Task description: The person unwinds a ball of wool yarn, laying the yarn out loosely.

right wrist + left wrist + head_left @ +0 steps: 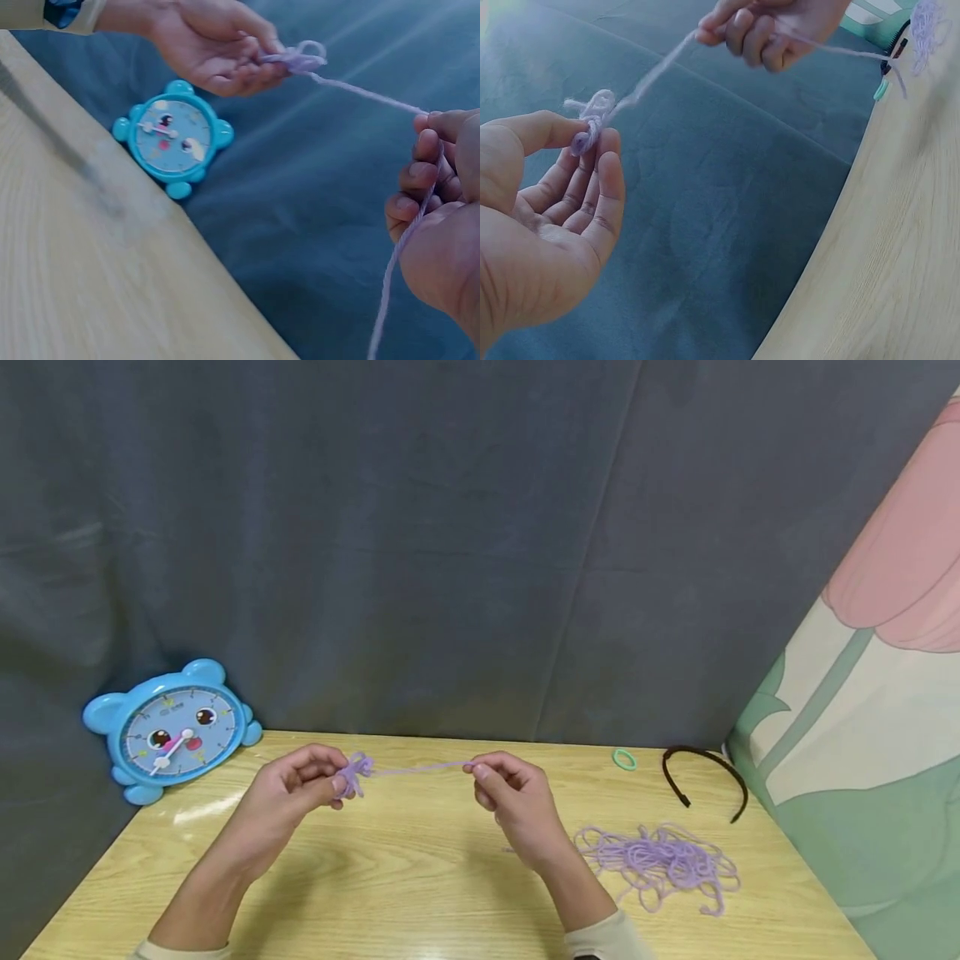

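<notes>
My left hand [288,797] pinches a small looped bundle of purple yarn [356,772] between thumb and fingers, raised above the table. From the bundle a single yarn strand [420,768] runs taut across to my right hand [519,802]. There the right thumb and index finger pinch it, as the right wrist view shows, and its tail [386,300] passes down along the palm and hangs below. In the left wrist view, loops of the bundle [596,112] stick out above the left fingertips. A loose heap of the same purple yarn [660,860] lies on the table beside the right forearm.
A blue animal-shaped clock [180,731] leans at the table's back left. Toward the back right lie a small green ring [624,760] and a black headband [708,752]. A dark curtain [420,543] hangs behind the wooden table [420,893], and a flower-patterned cloth [870,760] borders its right side.
</notes>
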{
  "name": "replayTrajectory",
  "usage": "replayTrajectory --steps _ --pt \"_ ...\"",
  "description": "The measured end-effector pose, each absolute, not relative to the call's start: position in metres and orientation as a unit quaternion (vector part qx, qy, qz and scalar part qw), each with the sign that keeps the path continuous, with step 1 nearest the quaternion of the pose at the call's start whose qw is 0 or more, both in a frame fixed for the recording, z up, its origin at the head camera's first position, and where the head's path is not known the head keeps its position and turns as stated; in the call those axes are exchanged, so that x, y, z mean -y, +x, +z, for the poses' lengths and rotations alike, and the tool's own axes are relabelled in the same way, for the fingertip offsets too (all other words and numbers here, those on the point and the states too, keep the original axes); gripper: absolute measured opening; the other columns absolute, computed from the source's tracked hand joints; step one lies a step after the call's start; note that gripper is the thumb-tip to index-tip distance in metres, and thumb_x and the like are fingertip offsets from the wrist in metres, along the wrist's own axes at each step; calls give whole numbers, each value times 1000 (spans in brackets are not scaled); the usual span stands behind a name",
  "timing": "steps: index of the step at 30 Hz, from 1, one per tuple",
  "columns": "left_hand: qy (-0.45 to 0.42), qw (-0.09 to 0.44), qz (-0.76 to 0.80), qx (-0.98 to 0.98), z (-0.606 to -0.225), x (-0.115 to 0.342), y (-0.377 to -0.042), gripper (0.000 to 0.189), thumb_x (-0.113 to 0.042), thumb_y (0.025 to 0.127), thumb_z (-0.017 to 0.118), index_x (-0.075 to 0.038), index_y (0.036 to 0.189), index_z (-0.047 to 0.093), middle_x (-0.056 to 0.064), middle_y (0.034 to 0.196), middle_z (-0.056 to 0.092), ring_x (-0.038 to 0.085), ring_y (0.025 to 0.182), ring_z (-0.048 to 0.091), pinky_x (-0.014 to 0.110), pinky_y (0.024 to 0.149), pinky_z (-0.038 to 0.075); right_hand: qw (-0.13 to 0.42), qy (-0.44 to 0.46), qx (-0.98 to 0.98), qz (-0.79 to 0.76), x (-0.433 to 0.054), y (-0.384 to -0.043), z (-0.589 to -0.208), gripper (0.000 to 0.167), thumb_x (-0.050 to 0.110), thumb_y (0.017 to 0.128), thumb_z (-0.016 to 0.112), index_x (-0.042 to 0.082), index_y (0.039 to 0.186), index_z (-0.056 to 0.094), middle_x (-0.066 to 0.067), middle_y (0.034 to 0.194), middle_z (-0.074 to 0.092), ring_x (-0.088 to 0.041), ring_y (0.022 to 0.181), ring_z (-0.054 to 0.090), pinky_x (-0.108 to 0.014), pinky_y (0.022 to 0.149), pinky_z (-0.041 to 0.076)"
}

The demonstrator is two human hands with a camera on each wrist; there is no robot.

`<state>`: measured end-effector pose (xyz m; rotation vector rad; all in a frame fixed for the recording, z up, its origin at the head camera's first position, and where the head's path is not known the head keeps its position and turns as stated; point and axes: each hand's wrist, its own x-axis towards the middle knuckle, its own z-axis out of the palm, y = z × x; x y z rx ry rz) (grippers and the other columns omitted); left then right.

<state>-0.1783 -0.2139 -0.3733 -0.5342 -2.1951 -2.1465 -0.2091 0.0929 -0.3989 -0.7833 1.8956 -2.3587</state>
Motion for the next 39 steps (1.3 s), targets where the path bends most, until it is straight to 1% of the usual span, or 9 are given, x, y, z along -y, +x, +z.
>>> replayTrajectory --steps 2,3,8,13,21,29,31,34,39 --pt "-173 15 -688 704 -373 213 -178 10 -6 101 63 -7 111 63 -3 95 70 11 87 69 27 79 59 -4 -257 -598 -759 -101 -209 -395 20 8 105 57 17 103 75 10 79 60 -5 69 46 -23 62 35" --pt "-174 16 -689 703 -374 213 -178 10 -5 101 63 -7 111 64 -3 95 69 11 86 69 27 79 60 -9 -259 -595 -760 -105 -209 -393 21 8 105 57 19 102 75 11 79 60 -5 68 45 -23 63 35" --pt "-170 17 -691 703 -374 213 -179 9 -6 102 63 -9 110 65 -4 95 69 9 83 67 25 78 59 -40 -273 -586 -762 -120 -207 -387 25 4 106 55 19 103 75 12 79 57 -5 67 42 -27 64 31" --pt "-161 15 -689 707 -375 212 -179 9 -7 101 64 -7 110 65 -4 95 69 8 83 66 24 78 59 -67 -282 -585 -758 -132 -205 -384 29 2 106 52 20 103 75 10 73 53 -11 65 38 -34 64 26" --pt "-147 22 -679 719 -374 212 -180 9 -8 100 65 -5 109 66 -4 95 70 9 82 66 24 77 58 -92 -272 -561 -777 -152 -203 -382 28 -2 106 50 11 104 74 7 72 54 -12 66 39 -35 64 25" --pt "-136 23 -673 727 -372 216 -180 9 -10 100 66 -11 108 72 -6 96 72 8 83 66 24 77 57 -123 -256 -543 -790 -175 -201 -374 33 -2 107 46 14 101 74 8 73 58 -10 65 41 -33 65 25" --pt "-134 20 -674 726 -372 216 -180 10 -10 100 66 -12 108 72 -6 96 73 8 84 66 24 77 57 -130 -260 -525 -800 -181 -201 -372 34 -4 107 44 11 101 74 6 73 59 -12 64 40 -34 66 23" --pt "-132 20 -678 722 -372 218 -179 11 -8 100 67 -12 108 72 -6 96 73 9 83 66 24 77 57 -141 -250 -510 -811 -189 -201 -369 34 -5 107 44 9 99 74 5 73 60 -11 63 42 -33 66 23" --pt "-132 31 -679 721 -374 222 -179 13 -6 99 67 -13 109 72 -7 96 72 8 83 67 24 76 57 -148 -252 -476 -830 -200 -204 -363 33 -6 107 42 4 99 73 1 72 60 -12 64 44 -32 66 22"
